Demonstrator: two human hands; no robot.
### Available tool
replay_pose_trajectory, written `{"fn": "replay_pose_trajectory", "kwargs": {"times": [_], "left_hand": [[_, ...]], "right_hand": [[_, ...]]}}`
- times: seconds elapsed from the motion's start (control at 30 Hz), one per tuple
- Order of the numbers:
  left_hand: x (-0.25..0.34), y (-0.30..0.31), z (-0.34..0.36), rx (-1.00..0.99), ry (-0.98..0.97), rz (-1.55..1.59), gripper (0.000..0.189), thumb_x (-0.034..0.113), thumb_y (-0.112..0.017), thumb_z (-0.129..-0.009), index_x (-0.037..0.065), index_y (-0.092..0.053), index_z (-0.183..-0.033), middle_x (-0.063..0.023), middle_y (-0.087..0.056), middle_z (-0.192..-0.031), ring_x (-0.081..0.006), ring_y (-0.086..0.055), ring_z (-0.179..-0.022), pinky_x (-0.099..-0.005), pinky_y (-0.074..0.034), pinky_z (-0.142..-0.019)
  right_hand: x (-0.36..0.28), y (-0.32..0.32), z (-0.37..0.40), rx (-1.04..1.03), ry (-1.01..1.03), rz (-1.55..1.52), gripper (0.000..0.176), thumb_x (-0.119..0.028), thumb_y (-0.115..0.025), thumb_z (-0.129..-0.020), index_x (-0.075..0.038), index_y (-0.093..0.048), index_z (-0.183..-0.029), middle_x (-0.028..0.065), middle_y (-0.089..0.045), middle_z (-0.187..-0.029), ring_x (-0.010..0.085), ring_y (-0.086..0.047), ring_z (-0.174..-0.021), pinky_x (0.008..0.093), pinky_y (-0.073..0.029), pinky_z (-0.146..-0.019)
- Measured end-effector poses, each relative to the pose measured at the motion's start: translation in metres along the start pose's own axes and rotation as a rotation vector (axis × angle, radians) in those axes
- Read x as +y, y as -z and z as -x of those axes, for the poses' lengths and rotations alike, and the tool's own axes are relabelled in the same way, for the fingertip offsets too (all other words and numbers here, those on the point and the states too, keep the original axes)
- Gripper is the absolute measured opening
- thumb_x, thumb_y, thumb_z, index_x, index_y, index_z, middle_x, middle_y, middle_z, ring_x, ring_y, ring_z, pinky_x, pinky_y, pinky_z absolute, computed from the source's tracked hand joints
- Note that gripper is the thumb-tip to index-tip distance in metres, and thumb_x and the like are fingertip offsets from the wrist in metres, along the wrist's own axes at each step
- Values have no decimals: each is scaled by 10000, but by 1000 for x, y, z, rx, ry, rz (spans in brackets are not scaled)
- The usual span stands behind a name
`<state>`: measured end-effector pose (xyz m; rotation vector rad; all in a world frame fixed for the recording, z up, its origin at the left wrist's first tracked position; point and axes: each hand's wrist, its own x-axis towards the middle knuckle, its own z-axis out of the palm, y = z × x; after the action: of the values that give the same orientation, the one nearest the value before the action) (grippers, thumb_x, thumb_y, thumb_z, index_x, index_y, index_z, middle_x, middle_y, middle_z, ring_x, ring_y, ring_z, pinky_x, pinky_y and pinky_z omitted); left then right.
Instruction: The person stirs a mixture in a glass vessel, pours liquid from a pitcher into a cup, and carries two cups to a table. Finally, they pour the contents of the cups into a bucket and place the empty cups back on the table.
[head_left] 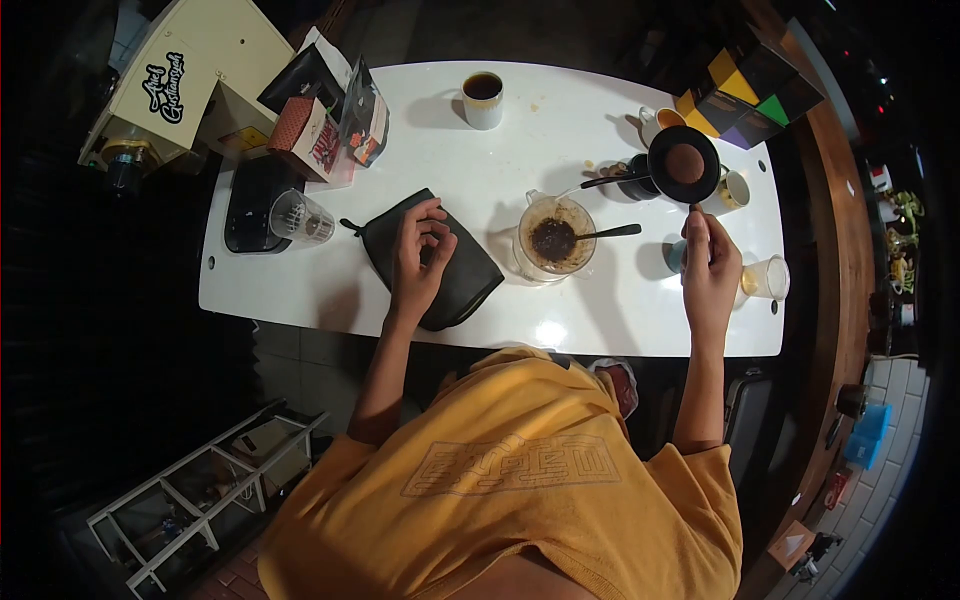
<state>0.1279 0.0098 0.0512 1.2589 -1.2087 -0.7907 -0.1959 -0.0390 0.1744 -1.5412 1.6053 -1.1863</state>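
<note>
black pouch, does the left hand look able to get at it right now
Probably yes: the left hand looks empty and is right over the black pouch, with nothing seen lying on it.

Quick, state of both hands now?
Left hand: half open, nothing visible in it.
Right hand: closed, holding the round black item.

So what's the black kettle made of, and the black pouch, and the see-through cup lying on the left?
Kettle: probably coated metal, since it's dark and fairly dull; its round brown top piece might be wood.
Pouch: maybe leather or fake leather, because it looks smooth with a soft sheen.
Cup: glass or clear plastic; it's shiny and see-through, but I can't tell which.
</note>
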Motion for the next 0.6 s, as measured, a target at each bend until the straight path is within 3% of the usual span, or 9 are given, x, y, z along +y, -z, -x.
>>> {"fn": "replay_pose_trajectory", "kwargs": {"times": [0.37, 0.6], "left_hand": [[0, 1, 2, 11, -10, -17, 478, 292, -668, -919, 44, -501, -1291, -66, -559, -1108, -125, -556, -930, -257, -449, -786], [1, -4, 1, -1, -7, -23, 460, 271, -663, -924, 38, -502, -1287, -70, -561, -1100, -123, -566, -909, -251, -452, -776]], "right_hand": [[-8, 3, 6, -103, 40, 115, 394, -259, -555, -985, 115, -634, -1082, 81, -591, -768, 99, -532, -758, 243, -450, -709], [-2, 16, 13, -118, 39, 129, 342, -212, -571, -976, 113, -636, -1060, 88, -604, -787, 93, -551, -768, 236, -458, -716]]}}
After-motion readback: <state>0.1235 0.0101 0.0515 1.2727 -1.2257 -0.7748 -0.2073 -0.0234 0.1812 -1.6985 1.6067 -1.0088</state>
